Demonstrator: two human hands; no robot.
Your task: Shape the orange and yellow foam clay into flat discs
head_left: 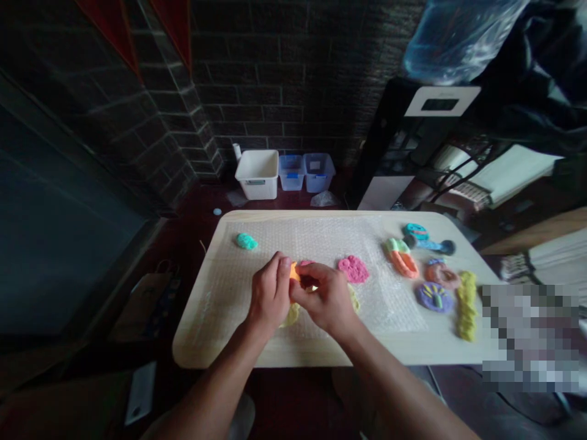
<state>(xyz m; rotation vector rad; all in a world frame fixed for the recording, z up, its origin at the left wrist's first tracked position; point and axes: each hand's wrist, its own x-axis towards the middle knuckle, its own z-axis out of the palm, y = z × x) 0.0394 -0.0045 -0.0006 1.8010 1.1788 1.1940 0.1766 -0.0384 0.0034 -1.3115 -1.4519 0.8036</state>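
Above the middle of the table, my left hand [269,292] is closed on one side of a small orange lump of modelling clay [294,272]. From the other side, the thumb and fingers of my right hand [326,296] pinch the same lump. Its exact shape is partly hidden by my fingers. Beneath my hands lie pale yellow clay pieces [291,315], mostly covered from view. A pink clay piece [353,269] with a lumpy surface rests just right of my right hand. Farther left sits a turquoise clay lump [246,241].
Bubble wrap [220,299] covers much of the wooden table [197,348]. At the right stand a green and orange clay shoe shape [402,258], a purple disc [435,297], a yellow twisted strip [466,305] and a blue dumbbell-like piece [431,245]. Bins [257,174] stand beyond the table.
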